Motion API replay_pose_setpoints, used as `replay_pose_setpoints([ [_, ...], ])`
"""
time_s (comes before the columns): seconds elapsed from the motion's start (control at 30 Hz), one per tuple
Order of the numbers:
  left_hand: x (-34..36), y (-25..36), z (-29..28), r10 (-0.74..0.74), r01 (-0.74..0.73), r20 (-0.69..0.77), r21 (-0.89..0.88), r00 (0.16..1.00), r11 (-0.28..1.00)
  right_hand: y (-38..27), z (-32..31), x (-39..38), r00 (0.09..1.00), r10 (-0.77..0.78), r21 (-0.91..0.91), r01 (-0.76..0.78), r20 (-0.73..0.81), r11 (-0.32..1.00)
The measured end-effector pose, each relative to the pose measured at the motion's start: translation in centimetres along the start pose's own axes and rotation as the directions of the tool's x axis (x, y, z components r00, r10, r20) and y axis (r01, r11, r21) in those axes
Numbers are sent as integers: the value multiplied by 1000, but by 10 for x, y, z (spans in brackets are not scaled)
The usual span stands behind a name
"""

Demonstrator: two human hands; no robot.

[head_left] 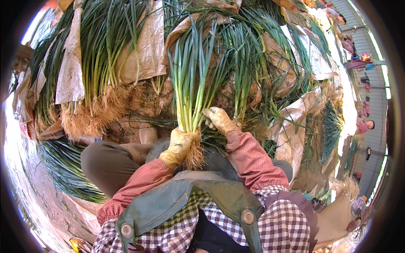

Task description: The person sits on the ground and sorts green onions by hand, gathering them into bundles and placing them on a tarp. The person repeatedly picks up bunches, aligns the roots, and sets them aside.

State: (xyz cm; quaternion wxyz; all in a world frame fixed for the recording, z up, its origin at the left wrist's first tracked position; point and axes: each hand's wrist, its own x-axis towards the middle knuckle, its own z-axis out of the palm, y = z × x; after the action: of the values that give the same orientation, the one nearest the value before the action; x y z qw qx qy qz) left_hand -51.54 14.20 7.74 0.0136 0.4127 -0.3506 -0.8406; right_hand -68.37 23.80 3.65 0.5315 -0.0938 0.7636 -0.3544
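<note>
My left hand (pixel 180 146), in a stained yellowish glove, is closed round an upright bunch of long green onions (pixel 190 92) just above their shaggy pale roots (pixel 195 157). The bunch has pale lower stalks and dark green leaves fanning upward. My right hand (pixel 217 121), gloved likewise, is beside the bunch's right side with fingers curled at the outer stalks; what is between them is too small to make out. Loose green leaves lie beneath it. A dark green apron (pixel 156 202) covers my front.
Piles of onions (pixel 105 55) with tan sacks (pixel 139 50) lie ahead. More onions (pixel 67 166) lie at left, another heap (pixel 331 130) and a pale sack (pixel 295 122) at right. A partly hidden person (pixel 21 61) is far left; other people (pixel 365 125) are at the far right.
</note>
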Motion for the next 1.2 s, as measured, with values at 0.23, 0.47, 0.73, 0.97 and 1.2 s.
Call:
replay_pose_setpoints([
  [0.23,-1,2,-7,-1,-1,-27,-71,1000,997,-18,26,-21,876,-462,-259,417,-141,871],
  [0.47,2,-6,-7,-8,18,54,-185,998,983,-6,-3,2,910,-129,-116,90,-393,989],
  [0.73,2,-1,-6,-38,36,-26,-70,999,997,11,3,8,998,-48,0,48,-33,999],
  [0.97,9,-3,-4,-53,54,-47,11,997,998,14,36,-23,465,-881,-721,640,89,265],
  [1.2,8,-5,-3,-89,93,30,-185,996,978,1,-16,-45,806,-197,354,447,-558,821],
])
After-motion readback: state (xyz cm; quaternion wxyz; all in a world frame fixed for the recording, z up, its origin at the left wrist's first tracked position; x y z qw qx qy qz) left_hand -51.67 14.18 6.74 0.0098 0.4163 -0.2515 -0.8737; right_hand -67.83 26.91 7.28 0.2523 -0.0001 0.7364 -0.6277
